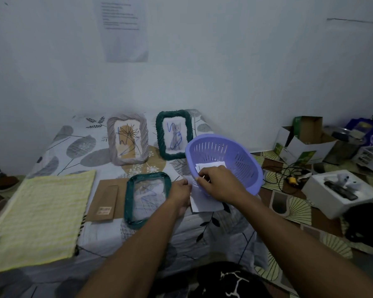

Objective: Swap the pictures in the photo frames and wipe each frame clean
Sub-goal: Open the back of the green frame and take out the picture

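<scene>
The right hand (219,183) has its fingers curled close together, tips at the near rim of the tilted purple basket (235,155), against the white slips (211,165) lying inside. Whether they pinch a slip or the rim cannot be told. The left hand (180,193) is curled too, thumb and fingers holding the left edge of a white sheet (205,204) that lies on the bed (78,143) under the basket's near side. Both forearms reach forward from below, the hands almost touching. Just left of the left hand a green flat frame (148,198) lies face up, a scribbled picture under its pane, partly on a brown backing (108,198). A yellow cloth (39,216) is spread further left. A grey frame (127,139) and an upright green frame (173,134) stand behind, by the wall.
</scene>
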